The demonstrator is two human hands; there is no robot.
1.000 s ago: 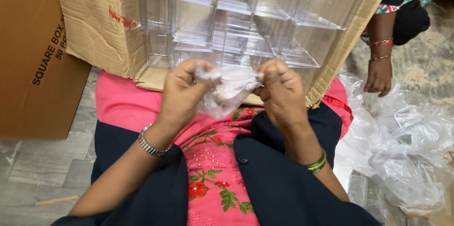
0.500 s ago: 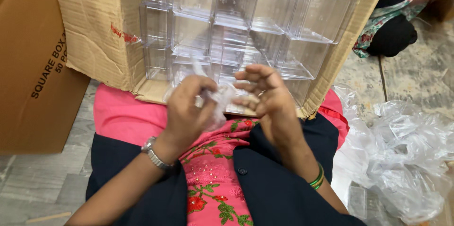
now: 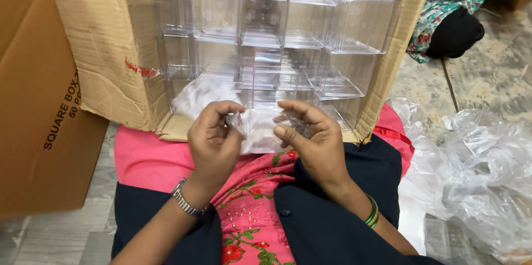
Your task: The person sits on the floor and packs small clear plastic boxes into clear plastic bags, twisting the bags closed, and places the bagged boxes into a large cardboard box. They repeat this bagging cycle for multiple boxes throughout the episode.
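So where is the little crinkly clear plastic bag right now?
In the head view, the small crinkly clear plastic bag sits mid-frame, pinched between the left hand and right hand, above the pink lap and just before the open cardboard box of clear containers.

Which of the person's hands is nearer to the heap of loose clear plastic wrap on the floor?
Right. The right hand is on the same side as the plastic wrap, with only lap between; the left hand is farther off, beyond the right hand.
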